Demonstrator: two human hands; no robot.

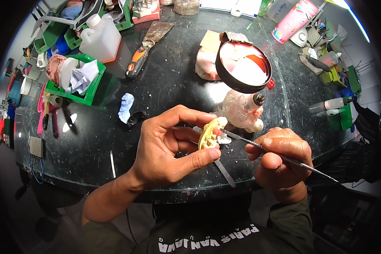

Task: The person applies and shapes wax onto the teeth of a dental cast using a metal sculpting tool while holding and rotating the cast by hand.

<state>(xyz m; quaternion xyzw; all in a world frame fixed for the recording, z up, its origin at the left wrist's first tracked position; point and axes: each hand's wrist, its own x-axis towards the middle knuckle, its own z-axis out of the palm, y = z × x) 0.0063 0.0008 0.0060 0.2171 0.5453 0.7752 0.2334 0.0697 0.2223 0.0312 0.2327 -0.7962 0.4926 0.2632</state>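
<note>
My left hand (167, 146) grips a yellow plaster dental cast (207, 137) between thumb and fingertips, holding it tilted above the table. A patch of pink wax (217, 130) shows on the cast's right side. My right hand (283, 156) is closed round a thin double-ended metal dental carver (264, 148). Its blade meets the cast at the pink patch, or comes very close. The other tip points down to the right. Below the cast a flat metal strip (225, 174) sticks out, its upper end hidden behind my left hand. A small white piece (225, 140) lies behind the carver.
Beyond my hands stand a wax-spotted glass burner (241, 111) and a round dark tin (244, 84) of pink wax. A light-blue mould piece (125, 108), an orange-black scraper (140, 57), a green bin (91, 98) and a plastic jug (100, 42) occupy the left.
</note>
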